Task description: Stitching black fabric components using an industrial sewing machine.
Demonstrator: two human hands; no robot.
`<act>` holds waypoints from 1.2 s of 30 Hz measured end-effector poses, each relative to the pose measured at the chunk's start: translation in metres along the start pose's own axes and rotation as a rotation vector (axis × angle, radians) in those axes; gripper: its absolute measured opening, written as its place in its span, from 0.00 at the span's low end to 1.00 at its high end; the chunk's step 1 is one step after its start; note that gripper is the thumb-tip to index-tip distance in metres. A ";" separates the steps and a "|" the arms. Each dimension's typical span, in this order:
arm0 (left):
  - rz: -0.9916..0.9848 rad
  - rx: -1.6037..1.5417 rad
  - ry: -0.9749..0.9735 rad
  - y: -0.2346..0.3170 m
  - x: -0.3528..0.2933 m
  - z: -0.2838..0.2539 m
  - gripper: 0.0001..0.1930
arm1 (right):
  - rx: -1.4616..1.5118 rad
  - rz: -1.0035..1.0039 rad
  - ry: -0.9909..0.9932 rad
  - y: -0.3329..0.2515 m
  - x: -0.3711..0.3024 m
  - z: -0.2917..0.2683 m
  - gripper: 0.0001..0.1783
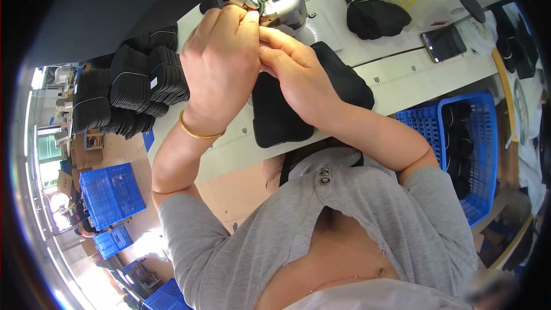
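Observation:
My left hand (pixel 222 60) is raised to the head of a sewing machine (pixel 281 11), its fingers curled and pressed together close to the needle area. Beside it, my right hand (pixel 298 77) is closed too, thumb and forefinger pinched against the left hand's fingers. What the fingertips hold is hidden behind the hands. Below them a black fabric piece (pixel 280 117) lies on the white sewing table (pixel 229 152), reaching its near edge. Another black fabric piece (pixel 344 77) rests just right of my right hand, partly behind it.
Tied stacks of black fabric pieces (pixel 129 83) stand at left. A black bundle (pixel 376 14) and a phone (pixel 443 43) lie at the back right. A blue basket (pixel 485 155) with black bundles is below right; blue crates (pixel 112 195) sit on the floor left.

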State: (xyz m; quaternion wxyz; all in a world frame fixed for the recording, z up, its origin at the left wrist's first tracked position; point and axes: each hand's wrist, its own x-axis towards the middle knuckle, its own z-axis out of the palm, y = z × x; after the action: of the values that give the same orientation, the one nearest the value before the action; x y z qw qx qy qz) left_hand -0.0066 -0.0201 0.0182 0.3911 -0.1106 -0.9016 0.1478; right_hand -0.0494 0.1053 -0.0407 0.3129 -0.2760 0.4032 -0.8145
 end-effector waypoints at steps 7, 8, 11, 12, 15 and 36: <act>-0.063 -0.022 -0.022 0.002 0.003 -0.003 0.05 | -0.186 -0.101 0.073 0.012 0.002 0.000 0.14; -0.086 -0.035 -0.039 0.002 0.003 -0.004 0.05 | -0.242 -0.099 0.063 0.013 0.003 -0.002 0.13; -0.106 -0.069 -0.024 0.001 0.003 -0.005 0.04 | -0.328 -0.145 0.028 0.018 0.008 -0.003 0.14; -0.105 -0.071 -0.024 0.002 0.004 -0.006 0.04 | -0.328 -0.145 0.030 0.019 0.009 -0.001 0.14; -0.168 -0.099 -0.089 0.003 0.004 -0.009 0.04 | -0.355 -0.097 0.059 0.020 0.012 0.003 0.13; -0.287 -0.296 -0.158 0.005 0.012 -0.020 0.04 | -0.089 -0.006 0.071 -0.006 -0.003 -0.001 0.11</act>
State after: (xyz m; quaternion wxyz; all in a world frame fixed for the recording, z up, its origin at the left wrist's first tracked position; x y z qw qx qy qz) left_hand 0.0004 -0.0082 0.0372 0.3160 -0.0254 -0.9478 -0.0352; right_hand -0.0497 0.1106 -0.0369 0.2834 -0.2618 0.4489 -0.8060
